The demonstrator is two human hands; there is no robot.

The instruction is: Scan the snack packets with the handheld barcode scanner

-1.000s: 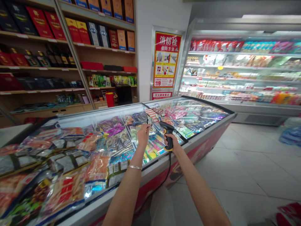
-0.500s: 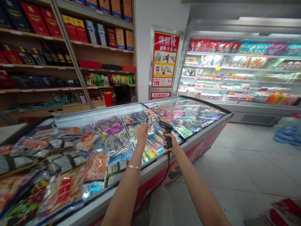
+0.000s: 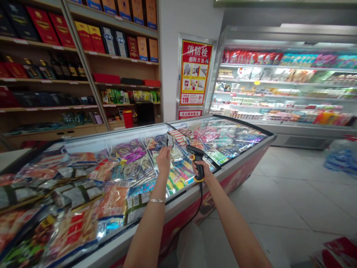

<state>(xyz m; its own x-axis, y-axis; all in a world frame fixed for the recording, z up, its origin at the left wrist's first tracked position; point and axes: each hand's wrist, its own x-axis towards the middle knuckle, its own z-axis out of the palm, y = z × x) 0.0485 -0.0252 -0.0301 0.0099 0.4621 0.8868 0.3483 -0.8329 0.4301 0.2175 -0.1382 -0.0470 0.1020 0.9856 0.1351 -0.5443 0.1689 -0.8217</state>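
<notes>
My left hand (image 3: 163, 160), with a silver bangle on its wrist, is closed in a pinch above the chest freezer (image 3: 178, 209). Its fingertips hold a small whitish packet with a dark edge (image 3: 170, 140); the exact kind cannot be made out. My right hand (image 3: 203, 169) is wrapped round the grip of a black and yellow barcode scanner (image 3: 195, 152). The scanner's head points left, toward the packet, and its cable hangs down over the freezer's front. Under both hands lie colourful ice-cream wrappers (image 3: 177, 178) inside the freezer.
Packaged frozen food (image 3: 78, 219) fills the freezer's left part. Wooden shelves (image 3: 126, 56) with boxes and bottles stand behind, next to a red fire-hydrant sign (image 3: 196, 72). An open refrigerated display (image 3: 290, 128) is at the right. Wrapped water bottles (image 3: 341, 158) stand on the tiled floor (image 3: 284, 193).
My left hand has shifted slightly left with the packet, away from the scanner. My right hand still grips the scanner, almost in the same place.
</notes>
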